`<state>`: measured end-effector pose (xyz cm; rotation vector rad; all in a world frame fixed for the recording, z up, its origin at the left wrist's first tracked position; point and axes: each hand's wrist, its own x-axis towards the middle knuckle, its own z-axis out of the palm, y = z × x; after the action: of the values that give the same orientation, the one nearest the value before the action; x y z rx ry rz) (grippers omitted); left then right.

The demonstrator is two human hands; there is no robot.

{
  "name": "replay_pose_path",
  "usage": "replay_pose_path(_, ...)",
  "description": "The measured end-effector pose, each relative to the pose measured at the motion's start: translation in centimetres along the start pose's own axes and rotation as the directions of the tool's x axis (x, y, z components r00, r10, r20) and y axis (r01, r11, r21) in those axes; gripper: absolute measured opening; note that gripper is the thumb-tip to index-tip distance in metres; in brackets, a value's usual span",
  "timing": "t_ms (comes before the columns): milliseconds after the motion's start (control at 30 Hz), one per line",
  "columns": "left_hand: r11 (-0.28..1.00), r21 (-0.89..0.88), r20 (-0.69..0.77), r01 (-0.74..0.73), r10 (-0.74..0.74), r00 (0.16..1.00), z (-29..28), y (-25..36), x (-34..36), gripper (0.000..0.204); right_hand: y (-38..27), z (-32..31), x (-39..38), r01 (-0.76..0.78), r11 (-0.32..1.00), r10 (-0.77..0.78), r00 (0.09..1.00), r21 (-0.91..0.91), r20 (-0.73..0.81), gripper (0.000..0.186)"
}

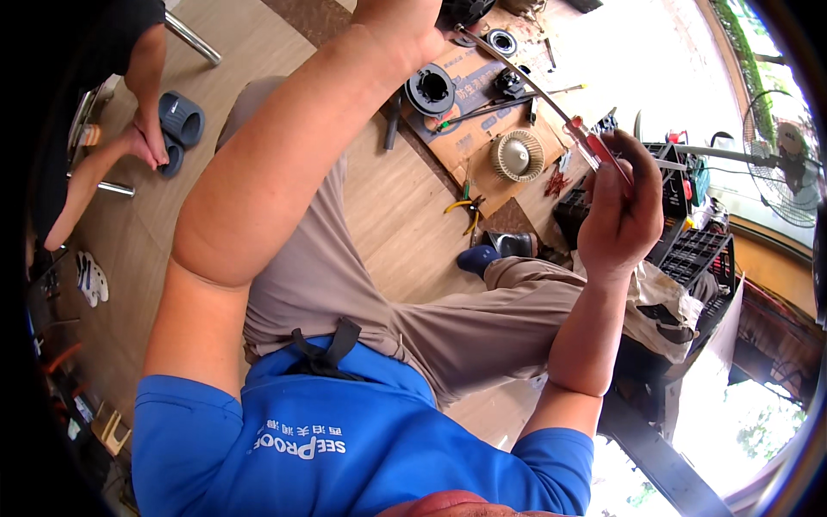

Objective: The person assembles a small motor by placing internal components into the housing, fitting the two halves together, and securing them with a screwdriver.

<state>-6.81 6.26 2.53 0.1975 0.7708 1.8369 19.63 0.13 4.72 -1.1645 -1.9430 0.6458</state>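
My right hand (620,202) is closed round the red handle of a long screwdriver (543,91). Its thin shaft slants up to the left, and the tip ends beside a black part (468,10) at the top edge. My left hand (413,28) reaches to that same black part. The picture's edge cuts off its fingers, so its grip on the part is hidden. Below the hands, on a flattened cardboard sheet (469,159), lie a black round housing (430,90), a pale finned blower wheel (518,156) and a small ring-shaped part (500,41).
Yellow-handled pliers (469,207) lie by the cardboard's near edge. Black crates (693,254) and a standing fan (784,159) are at the right. Another person's bare feet (148,142) rest beside grey slippers (180,121) at the left.
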Motion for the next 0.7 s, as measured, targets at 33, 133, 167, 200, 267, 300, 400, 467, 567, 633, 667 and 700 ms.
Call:
replay_pose_path(33,1.000,0.000,0.019,-0.004,0.004,1.000,0.0,0.1,0.0,0.007,-0.1,0.0,0.5,0.217,0.971,-0.217,0.976,-0.102,0.012,0.031)
replay_pose_path(133,0.999,-0.009,0.044,0.031,-0.031,0.999,-0.4,0.3,0.4,0.009,-0.7,-0.1,0.7,0.429,0.877,-0.420,0.903,-0.216,0.091,0.036)
replay_pose_path(167,1.000,-0.004,0.052,0.027,-0.027,0.998,-0.6,0.3,0.4,0.010,-0.3,0.2,0.6,0.434,0.883,-0.427,0.901,-0.180,0.080,0.036)
replay_pose_path(200,0.999,-0.004,0.054,0.034,-0.033,0.998,-0.5,0.2,0.2,0.010,0.0,0.2,0.4,0.435,0.888,-0.431,0.900,-0.150,0.063,0.035)
replay_pose_path(267,1.000,0.024,0.059,0.018,-0.019,0.998,-0.2,0.1,-0.3,0.011,0.3,0.3,-0.3,0.296,0.950,-0.296,0.955,-0.097,0.014,0.035)
replay_pose_path(300,1.000,0.025,0.058,0.019,-0.020,0.998,-0.2,0.1,-0.3,0.011,0.3,0.3,-0.5,0.158,0.987,-0.159,0.987,-0.029,-0.025,0.035)
replay_pose_path(400,0.999,0.022,0.029,0.041,-0.042,0.999,-0.2,0.0,-0.1,0.011,0.5,0.3,0.0,0.113,0.993,-0.113,0.993,-0.016,-0.023,0.035)
replay_pose_path(467,0.999,0.002,0.066,0.045,-0.045,0.997,-0.4,-0.2,0.3,0.011,0.4,0.4,0.8,0.288,0.951,-0.294,0.955,-0.116,-0.042,0.036)
replay_pose_path(567,0.997,0.015,0.050,0.071,-0.071,0.996,-0.6,0.0,0.4,0.012,0.2,0.5,0.8,0.450,0.868,-0.464,0.886,-0.213,-0.020,0.037)
replay_pose_path(633,0.998,0.033,0.041,0.061,-0.062,0.997,-0.2,0.0,0.0,0.012,0.1,0.2,0.4,0.438,0.874,-0.448,0.894,-0.211,-0.003,0.038)
replay_pose_path(667,0.998,0.051,0.034,0.048,-0.049,0.998,-0.2,0.0,-0.1,0.012,0.1,0.1,0.1,0.385,0.895,-0.393,0.920,-0.226,0.011,0.038)
replay_pose_path(700,0.998,0.051,0.034,0.047,-0.049,0.998,-0.2,0.0,-0.1,0.012,0.1,0.0,-0.1,0.334,0.911,-0.338,0.941,-0.241,0.024,0.039)
